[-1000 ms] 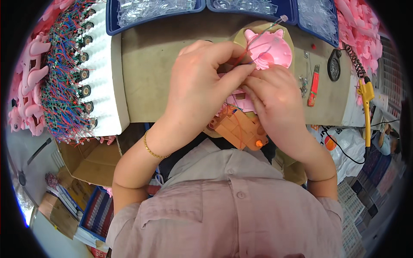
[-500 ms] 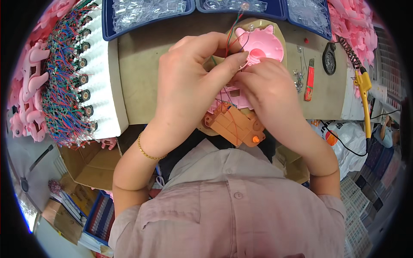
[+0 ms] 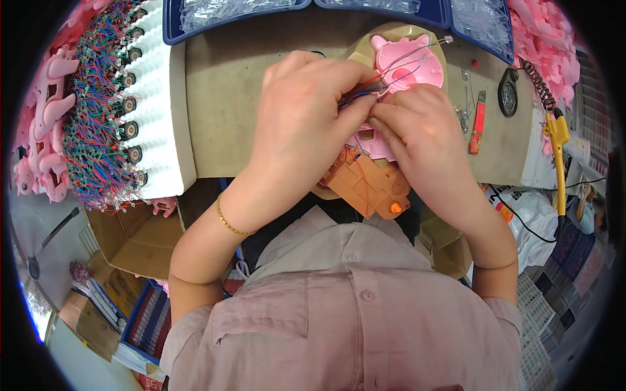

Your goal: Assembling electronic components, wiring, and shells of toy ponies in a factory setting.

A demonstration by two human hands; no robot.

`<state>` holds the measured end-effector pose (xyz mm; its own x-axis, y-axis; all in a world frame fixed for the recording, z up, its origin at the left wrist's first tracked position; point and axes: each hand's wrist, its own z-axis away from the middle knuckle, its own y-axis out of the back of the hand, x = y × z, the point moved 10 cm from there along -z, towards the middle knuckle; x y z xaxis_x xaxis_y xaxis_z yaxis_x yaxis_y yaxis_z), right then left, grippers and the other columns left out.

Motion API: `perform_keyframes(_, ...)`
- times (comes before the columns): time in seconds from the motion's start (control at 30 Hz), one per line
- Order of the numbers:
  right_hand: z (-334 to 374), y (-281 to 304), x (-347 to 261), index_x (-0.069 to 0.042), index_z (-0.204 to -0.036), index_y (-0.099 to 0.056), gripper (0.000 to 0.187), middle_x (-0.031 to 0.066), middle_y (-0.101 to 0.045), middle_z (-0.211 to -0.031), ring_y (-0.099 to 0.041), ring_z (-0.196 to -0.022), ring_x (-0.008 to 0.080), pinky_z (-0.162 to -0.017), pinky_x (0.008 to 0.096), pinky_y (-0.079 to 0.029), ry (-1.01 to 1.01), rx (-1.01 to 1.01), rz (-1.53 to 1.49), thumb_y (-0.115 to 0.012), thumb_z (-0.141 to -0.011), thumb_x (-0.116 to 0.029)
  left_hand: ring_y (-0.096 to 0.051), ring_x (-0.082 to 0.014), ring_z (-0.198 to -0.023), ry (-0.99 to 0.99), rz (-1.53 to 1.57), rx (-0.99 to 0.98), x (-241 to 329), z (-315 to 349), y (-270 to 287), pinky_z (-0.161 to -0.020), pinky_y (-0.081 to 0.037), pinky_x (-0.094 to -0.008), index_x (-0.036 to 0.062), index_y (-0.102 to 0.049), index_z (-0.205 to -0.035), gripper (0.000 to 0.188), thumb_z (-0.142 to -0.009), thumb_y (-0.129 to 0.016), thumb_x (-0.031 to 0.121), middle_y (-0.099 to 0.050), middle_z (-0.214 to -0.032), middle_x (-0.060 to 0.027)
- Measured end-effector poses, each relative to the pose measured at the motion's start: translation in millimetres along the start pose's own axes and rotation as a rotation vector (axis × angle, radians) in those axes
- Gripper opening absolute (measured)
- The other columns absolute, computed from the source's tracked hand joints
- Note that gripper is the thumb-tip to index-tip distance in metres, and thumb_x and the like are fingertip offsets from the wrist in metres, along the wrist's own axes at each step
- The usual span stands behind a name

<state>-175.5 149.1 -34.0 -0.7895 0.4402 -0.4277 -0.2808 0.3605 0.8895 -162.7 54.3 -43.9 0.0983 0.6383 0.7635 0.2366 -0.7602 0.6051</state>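
My left hand [image 3: 303, 107] is closed in a pinch on several thin coloured wires [image 3: 389, 70]. Their free ends fan out to the upper right, one tipped with a small clear piece. Right beside it, my right hand [image 3: 422, 124] has its thumb and fingers pressed together at the wires; what lies between those fingertips is hidden. A round pink plastic shell [image 3: 430, 73] with small ears lies open-side up just beyond the hands. Below them, an orange gearbox [image 3: 368, 186] with a thin red wire across it sits against a pink plastic part [image 3: 378, 146], partly covered by my hands.
Blue trays [image 3: 261, 14] of clear plastic pieces line the back. At left, a white foam rack [image 3: 163, 117] holds small speakers with tangled wires. On the right are a red utility knife [image 3: 478, 124], a black round object [image 3: 508, 98] and a yellow-handled tool [image 3: 559, 140] on a coiled cord.
The wires, upright from my left fingers before, now slant to the upper right across the pink shell. Both hands stay close together. The whole view has shifted slightly.
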Motion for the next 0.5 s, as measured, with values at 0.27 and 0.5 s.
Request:
perform_keyframes(0.27,6,2,-4,-0.003,-0.087,-0.062,0.022,0.0082,-0.059,-0.085,-0.055,-0.087,0.0271,-0.087,0.0391,-0.040,0.008,-0.100,0.026,-0.065,-0.067,-0.011,-0.054,-0.0197,-0.081,0.069,0.192,0.008,-11,-1,7,-0.074,-0.042,-0.0310,0.0042,-0.066,-0.085,0.014,-0.076,-0.070,0.014,-0.062,-0.080,-0.0047)
perform_keyframes(0.5,50,7,-33,-0.003,-0.112,-0.054,0.064,0.0110,-0.051,-0.110,-0.049,-0.101,0.0314,-0.086,0.0435,-0.037,-0.269,-0.192,0.090,-0.081,-0.059,-0.026,-0.050,-0.0053,-0.063,0.125,0.089,-0.132,3,-17,6,-0.053,-0.038,-0.0211,-0.0011,-0.062,-0.085,0.016,-0.081,-0.068,0.014,-0.058,-0.068,0.0006)
